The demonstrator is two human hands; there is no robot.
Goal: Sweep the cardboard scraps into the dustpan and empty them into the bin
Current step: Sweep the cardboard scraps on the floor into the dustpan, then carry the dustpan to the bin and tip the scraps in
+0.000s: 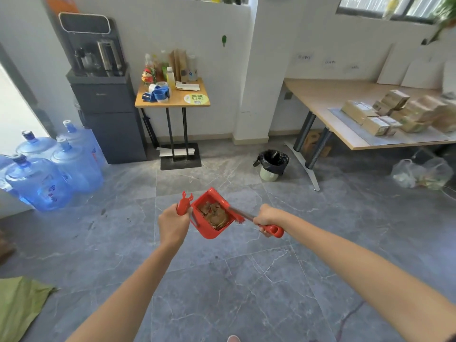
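Observation:
My left hand point(172, 224) grips the handle of a red dustpan point(209, 232), held above the grey floor. Brown cardboard scraps point(214, 213) lie heaped inside the pan. My right hand point(266, 218) grips the red handle of a small broom point(271, 229); its metal shaft crosses the pan's right edge and the red bristles show just beside it. A pale green bin point(271, 166) with a black liner stands on the floor farther ahead and to the right, beside a table leg.
Several blue water bottles point(49, 169) stand at the left by a dark water dispenser point(108, 104). A small side table point(172, 97) is against the wall. A long table point(345, 114) with cardboard boxes is at right, plastic bags point(422, 172) beneath it. Green cloth point(19, 304) lies bottom left.

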